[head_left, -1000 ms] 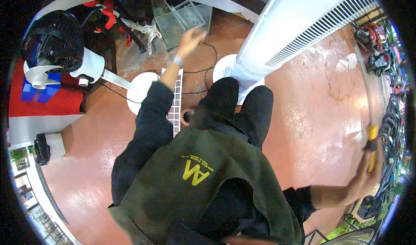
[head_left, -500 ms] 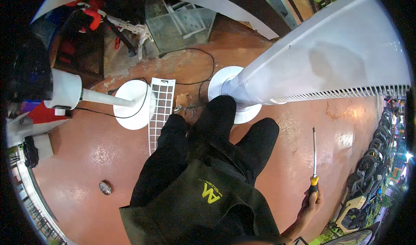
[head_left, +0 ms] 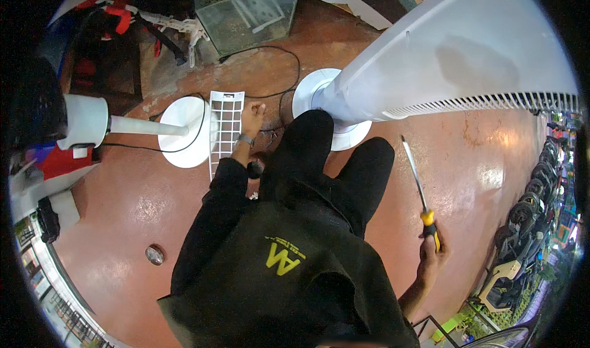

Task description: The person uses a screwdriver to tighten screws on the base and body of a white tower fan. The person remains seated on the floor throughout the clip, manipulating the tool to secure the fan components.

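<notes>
My right hand (head_left: 434,253) grips a screwdriver (head_left: 420,191) by its yellow and black handle. The metal shaft points away from me, over the bare floor right of my knees. Beside a white grille panel (head_left: 225,125) with square openings is my left hand (head_left: 251,122), a watch on its wrist. Its fingers are curled together, and anything within them is too small to make out. Small dark items (head_left: 268,137) lie on the floor close to that hand. Ahead and to the right rises a tall white tower-shaped housing (head_left: 455,65) with slats along one edge, on a round white base (head_left: 308,93).
On the left a white stand fan (head_left: 150,126) has a round base and a trailing black cord (head_left: 299,68). A glass case (head_left: 252,22) stands at the back. A round shiny object (head_left: 154,254) lies on the floor at left. Motorbikes (head_left: 522,216) line the right.
My left hand has moved forward and up along the grille panel, so its fingers and watch now show. The screwdriver has swung left and forward, its tip now tilted toward my knees.
</notes>
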Available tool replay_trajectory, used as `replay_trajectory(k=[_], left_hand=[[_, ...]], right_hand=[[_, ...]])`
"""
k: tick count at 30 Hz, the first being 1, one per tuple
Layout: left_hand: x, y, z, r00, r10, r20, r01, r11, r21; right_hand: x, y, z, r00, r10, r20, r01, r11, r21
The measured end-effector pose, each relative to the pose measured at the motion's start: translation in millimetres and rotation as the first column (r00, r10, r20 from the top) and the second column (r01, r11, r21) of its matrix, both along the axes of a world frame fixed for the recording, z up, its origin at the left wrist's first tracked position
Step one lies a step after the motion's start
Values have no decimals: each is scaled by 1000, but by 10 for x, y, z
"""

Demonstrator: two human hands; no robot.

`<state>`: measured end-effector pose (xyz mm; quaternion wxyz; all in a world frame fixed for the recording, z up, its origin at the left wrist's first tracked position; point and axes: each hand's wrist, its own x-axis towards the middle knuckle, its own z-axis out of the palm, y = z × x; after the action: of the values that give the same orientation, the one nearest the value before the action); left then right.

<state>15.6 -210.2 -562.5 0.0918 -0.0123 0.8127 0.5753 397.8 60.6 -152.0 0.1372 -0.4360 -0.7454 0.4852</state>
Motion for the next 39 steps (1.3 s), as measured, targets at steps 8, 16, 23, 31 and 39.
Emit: replay_trajectory(k=[8, 16, 23, 31, 39], left_hand=[[277, 147, 2411, 990, -134, -36, 125, 743, 658], [589, 370, 3642, 869, -248, -427, 491, 338, 803], [644, 436, 3746, 882, -235, -408, 468, 337, 817], [662, 460, 3783, 856, -279, -436, 518, 440, 734], [533, 310, 4023, 670, -396, -628, 704, 607, 369]], right_hand=[[-616, -120, 4, 926, 357, -124, -347, 933, 95], [-842, -248, 279, 808, 534, -248, -454, 833, 316], [-668, -225, 356, 797, 529, -291, -418, 831, 367], [-539, -260, 356, 811, 507, -292, -422, 853, 307], [-545, -257, 710, 824, 532, -193, -467, 832, 299]])
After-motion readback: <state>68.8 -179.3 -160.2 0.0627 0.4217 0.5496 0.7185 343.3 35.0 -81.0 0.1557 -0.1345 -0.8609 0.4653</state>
